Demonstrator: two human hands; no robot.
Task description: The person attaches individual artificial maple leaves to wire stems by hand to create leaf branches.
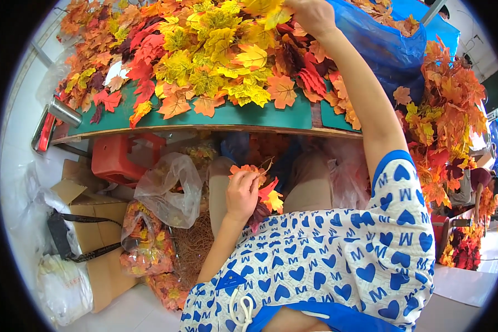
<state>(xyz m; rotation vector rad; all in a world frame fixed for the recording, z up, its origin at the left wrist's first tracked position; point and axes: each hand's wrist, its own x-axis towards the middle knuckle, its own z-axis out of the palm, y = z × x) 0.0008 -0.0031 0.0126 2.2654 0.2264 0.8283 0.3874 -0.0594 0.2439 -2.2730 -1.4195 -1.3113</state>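
At the far left, a cardboard box (97, 221) with a black strap is seen on the floor, and clear plastic bags (169, 188) with leaves are placed beside it. Above them, a red plastic stool (116, 157) is kept under the green table (249, 117). The table top is covered by a big pile of artificial maple leaves (205, 55) in yellow, orange and red.

In the middle, below the table edge, the left hand (241, 193) is closed around a small bunch of leaves (264, 191), orange and yellow, which is held over the lap, in front of the knees.

To the right, the right arm is stretched up across the table. The right hand (314, 14) is laid at the far top of the pile, near a yellow leaf (274, 16); whether it is grasped cannot be told, because the fingers are cut by the rim. Beside the arm, a blue plastic bag (390, 52) is lying, and more leaf branches (448, 122) are hung at the right side.
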